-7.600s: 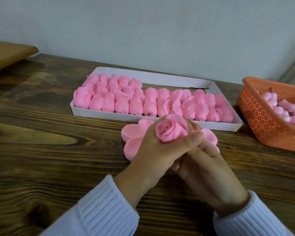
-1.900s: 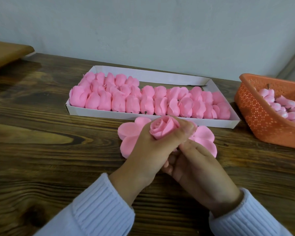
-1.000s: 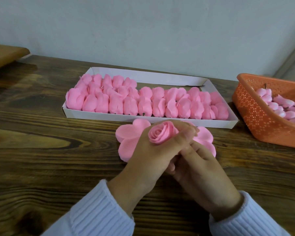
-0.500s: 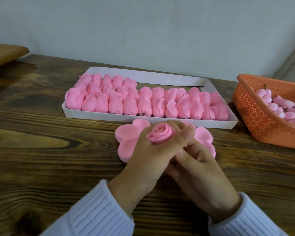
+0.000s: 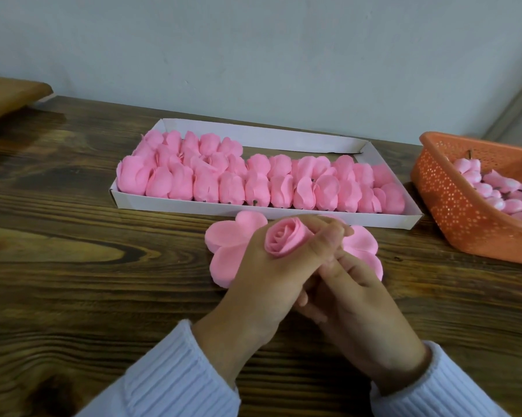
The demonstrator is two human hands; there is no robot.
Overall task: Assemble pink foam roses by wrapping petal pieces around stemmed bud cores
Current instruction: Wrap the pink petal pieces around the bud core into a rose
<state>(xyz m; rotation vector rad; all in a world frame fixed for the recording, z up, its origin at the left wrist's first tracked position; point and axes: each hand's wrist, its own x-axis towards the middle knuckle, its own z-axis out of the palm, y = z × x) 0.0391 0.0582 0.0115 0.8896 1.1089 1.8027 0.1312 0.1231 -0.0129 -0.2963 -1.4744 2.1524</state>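
Note:
My left hand (image 5: pixel 271 278) grips a pink foam rose (image 5: pixel 285 239), thumb and fingers curled round its wrapped petals, the bloom facing up. My right hand (image 5: pixel 359 314) lies under and behind the left one, its fingers curled at the base of the rose; the stem is hidden. Beneath both hands a stack of flat pink petal pieces (image 5: pixel 226 245) rests on the wooden table (image 5: pixel 73 281), showing on either side of my hands.
A white cardboard tray (image 5: pixel 284 216) holds rows of finished pink roses behind my hands. An orange perforated basket (image 5: pixel 452 206) at the right holds several pink stemmed bud cores. A brown wooden board (image 5: pixel 10 94) sits at the far left, against a pale wall.
The rose has been squeezed tighter and has turned a little in my left hand. My right fingers shifted at its base. Both hands stay over the petal stack.

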